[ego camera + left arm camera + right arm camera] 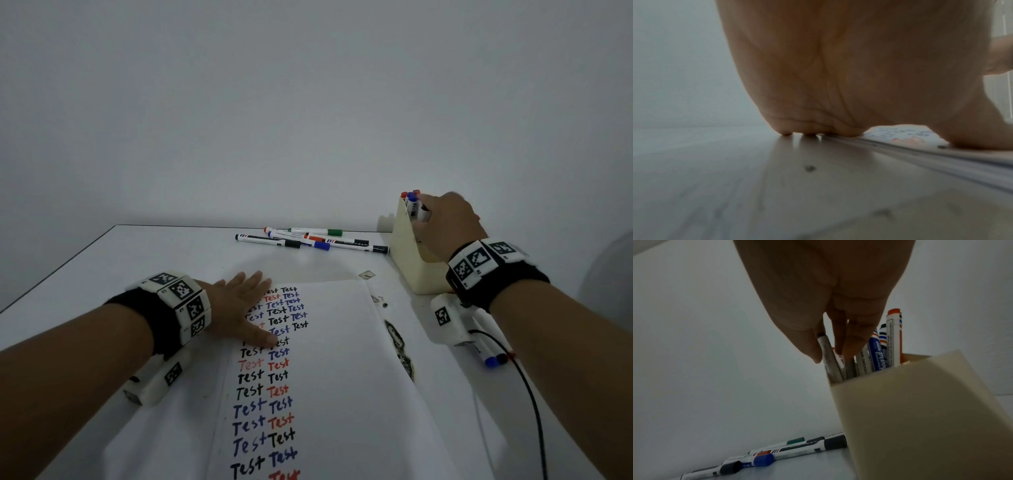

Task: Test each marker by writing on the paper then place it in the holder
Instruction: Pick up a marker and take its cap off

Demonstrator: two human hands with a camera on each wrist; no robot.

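Observation:
A white paper (335,359) covered with rows of "Test" in black, blue and red lies in front of me. My left hand (239,308) rests flat on its upper left corner, fingers straight; the left wrist view shows the palm (838,73) over the paper's edge (900,134). My right hand (442,222) is over the cream holder (407,260) at the back right. It pinches a white marker with a black end (829,360) between thumb and fingers (849,345), its lower part inside the holder (910,418) among several other markers.
Several loose capped markers (308,238) lie in a bunch by the wall, left of the holder, also seen in the right wrist view (777,451). Two more markers (493,359) and a black cable (527,394) lie under my right forearm. Dark stains mark the table beside the paper.

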